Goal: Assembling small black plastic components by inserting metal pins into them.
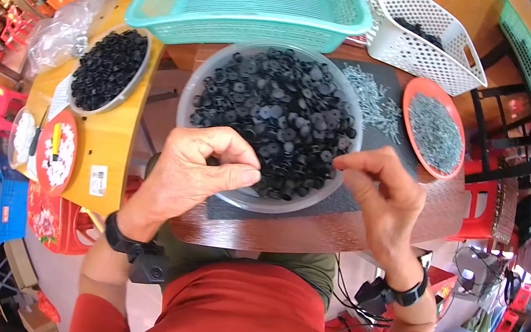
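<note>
A big translucent round tub full of small black round plastic caps stands on the table in front of me. Over its near left rim, my left hand is closed, thumb and curled fingers together; whatever it may hold is hidden. At the near right rim, my right hand is closed in a pinch, its fingertips beside the caps, and anything between them is too small to make out. Grey screws lie loose on a dark mat right of the tub. More screws fill an orange-red plate.
A turquoise basket and a white perforated basket with black parts stand behind the tub. On the yellow table at left are a bowl of black parts, a clear plastic bag and a red plate of white pieces.
</note>
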The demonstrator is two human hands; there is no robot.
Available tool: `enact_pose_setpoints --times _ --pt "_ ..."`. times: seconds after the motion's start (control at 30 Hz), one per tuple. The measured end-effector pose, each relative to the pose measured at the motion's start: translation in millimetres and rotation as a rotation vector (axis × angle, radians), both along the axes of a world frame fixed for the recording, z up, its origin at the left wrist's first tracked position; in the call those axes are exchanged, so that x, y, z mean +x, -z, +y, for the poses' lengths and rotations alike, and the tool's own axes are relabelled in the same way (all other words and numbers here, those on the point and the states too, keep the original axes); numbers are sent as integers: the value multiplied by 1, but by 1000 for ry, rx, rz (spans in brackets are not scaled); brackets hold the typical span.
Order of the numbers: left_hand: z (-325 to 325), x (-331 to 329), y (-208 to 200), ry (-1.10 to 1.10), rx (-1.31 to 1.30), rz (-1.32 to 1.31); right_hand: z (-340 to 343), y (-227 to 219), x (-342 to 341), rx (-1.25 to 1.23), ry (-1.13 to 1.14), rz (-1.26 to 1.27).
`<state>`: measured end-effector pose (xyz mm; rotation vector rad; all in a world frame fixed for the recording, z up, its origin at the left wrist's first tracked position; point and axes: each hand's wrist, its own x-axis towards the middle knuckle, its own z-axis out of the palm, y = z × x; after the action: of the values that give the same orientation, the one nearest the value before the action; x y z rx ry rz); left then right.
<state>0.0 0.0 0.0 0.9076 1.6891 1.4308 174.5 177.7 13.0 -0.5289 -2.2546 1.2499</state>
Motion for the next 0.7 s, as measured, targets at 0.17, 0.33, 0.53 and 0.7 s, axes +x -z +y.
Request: enact_pose_setpoints --times 0.17,0.33,0.53,0.7 --pt "-3 7 1 -78 207 -394 -44 10 -30 -77 -92 195" --pt "-2 16 6 -157 301 -428 -55 14 -41 95 -123 284" --pt "1 29 2 -227 362 -361 -53 13 -43 119 -94 316" --pt "1 31 -5 -225 288 -217 -50 7 -41 -33 -98 223"
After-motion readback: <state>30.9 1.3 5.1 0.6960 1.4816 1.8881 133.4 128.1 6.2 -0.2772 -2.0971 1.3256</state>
